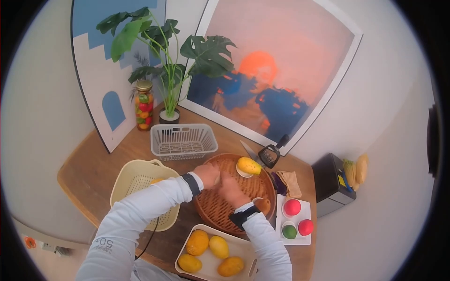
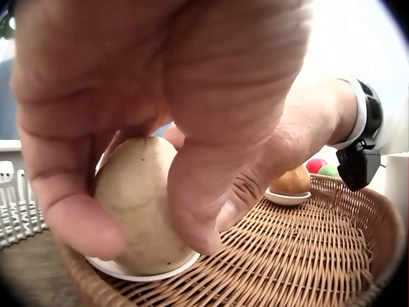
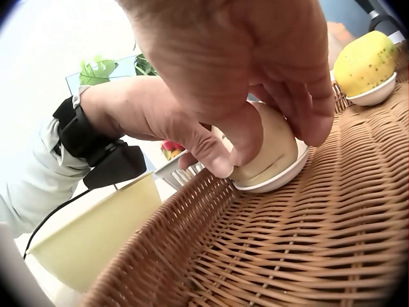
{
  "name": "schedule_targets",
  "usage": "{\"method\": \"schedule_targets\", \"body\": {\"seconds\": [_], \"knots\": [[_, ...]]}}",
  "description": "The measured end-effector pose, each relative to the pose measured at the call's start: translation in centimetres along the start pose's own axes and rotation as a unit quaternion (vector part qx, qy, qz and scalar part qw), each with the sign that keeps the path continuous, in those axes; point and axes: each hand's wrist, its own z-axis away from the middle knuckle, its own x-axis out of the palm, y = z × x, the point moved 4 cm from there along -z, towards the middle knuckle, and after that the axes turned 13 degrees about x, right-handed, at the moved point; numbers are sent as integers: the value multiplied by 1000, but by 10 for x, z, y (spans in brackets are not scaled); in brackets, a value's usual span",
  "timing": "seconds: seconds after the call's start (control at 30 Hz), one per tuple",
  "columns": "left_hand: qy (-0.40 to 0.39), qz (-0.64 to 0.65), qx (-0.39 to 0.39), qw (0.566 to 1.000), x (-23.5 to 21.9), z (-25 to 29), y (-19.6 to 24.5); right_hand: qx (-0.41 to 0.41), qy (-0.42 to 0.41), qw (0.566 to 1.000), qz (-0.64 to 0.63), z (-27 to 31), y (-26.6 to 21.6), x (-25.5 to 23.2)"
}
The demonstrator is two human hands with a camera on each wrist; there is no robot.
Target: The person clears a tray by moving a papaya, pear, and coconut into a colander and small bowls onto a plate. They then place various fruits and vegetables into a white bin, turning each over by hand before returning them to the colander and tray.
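Note:
A pale, cream-coloured rounded fruit [image 2: 142, 204] stands upright on a small white dish [image 3: 278, 181] in a round wicker tray [image 1: 206, 206]. My left hand [image 1: 207, 175] grips it from above, thumb and fingers on either side. From the other side my right hand [image 1: 233, 189] curls its fingers and thumb round the same fruit. The two hands meet over it and mostly hide it in the head view. Beside them in the tray, a yellow, dark-speckled fruit [image 1: 248, 165] sits on another white dish, and a brown fruit [image 1: 263, 205] rests on a third.
A grey plastic basket [image 1: 183, 152] stands behind the tray. To the left is a cream colander [image 1: 126, 182]; in front, a white bin [image 1: 208, 267] holds several yellow fruits. A white plate [image 1: 300, 239] with red and green balls, cloths [image 1: 289, 183] and a black-handled tool [image 1: 272, 154] lie right.

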Motion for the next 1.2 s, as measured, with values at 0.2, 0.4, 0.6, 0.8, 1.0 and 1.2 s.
{"method": "schedule_targets", "body": {"seconds": [0.2,0.4,0.6,0.8,1.0,1.2], "knots": [[-10,-4,-45,999,-9,-4,1,-68,42,997,12,0,-1,1],[42,-9,-33,999,-37,21,16,-68,6,997,24,34,-15,-30],[13,14,19,1000,-63,68,43,-53,17,998,26,103,-22,-67],[56,68,127,988,-74,130,102,-58,12,998,-35,200,-30,-86],[39,111,170,978,-59,186,148,-57,-71,996,-20,267,-8,-63],[-14,215,201,956,-35,218,162,-68,-126,988,51,293,11,-40]]}}
